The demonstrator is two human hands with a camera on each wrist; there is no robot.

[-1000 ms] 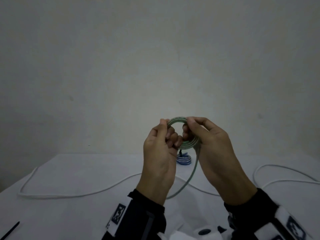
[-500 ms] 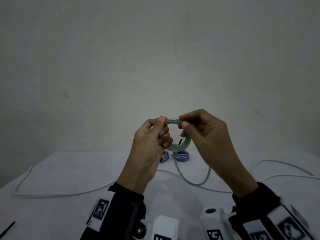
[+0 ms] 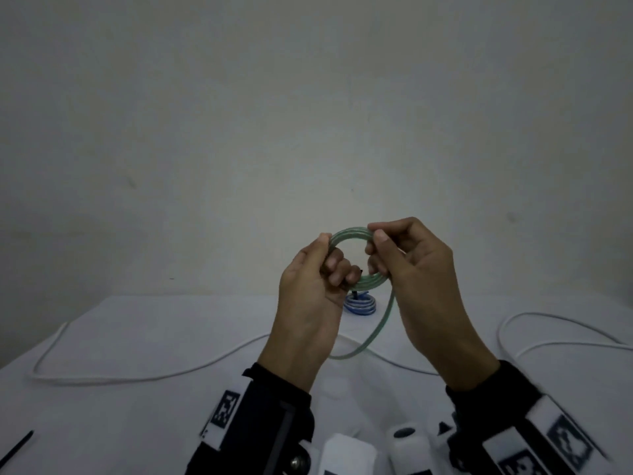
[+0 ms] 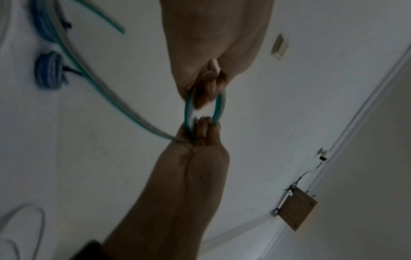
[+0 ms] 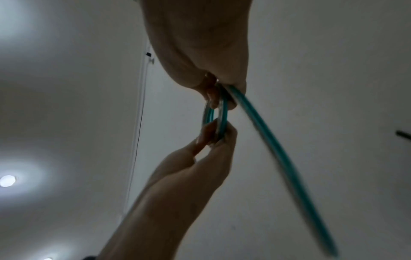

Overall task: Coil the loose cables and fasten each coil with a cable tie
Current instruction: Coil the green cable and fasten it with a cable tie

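**Green cable coil, mid-wind**

Green cable is held up above the worktop as a small ring. Left hand pinches one side so loops don't spring apart; right hand pinches the other, prob feeding the hanging tail round. No tie on yet.

My left hand covers the left side of the green coil. The coil's loose tail smears with blur in the right wrist view. The white cable runs off the frame's right edge.
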